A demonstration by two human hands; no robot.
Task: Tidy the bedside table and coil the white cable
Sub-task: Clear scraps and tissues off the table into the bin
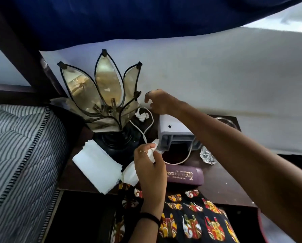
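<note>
A dark wooden bedside table (222,183) stands against the white wall. A white cable (149,126) loops from behind the lamp down to my left hand (149,165), which is shut on a gathered part of it near the table's middle. Another stretch of the cable (183,159) curves under a white box-shaped device (173,130). My right hand (160,102) reaches over that device toward the wall, above the cable's upper loop; its fingers are curled and I cannot tell whether they grip the cable.
A petal-shaped glass lamp (101,95) on a black base fills the table's back left. A folded white cloth (97,165), a maroon spectacle case (183,176) and crumpled foil (208,156) lie on the table. A striped mattress (20,155) is at left.
</note>
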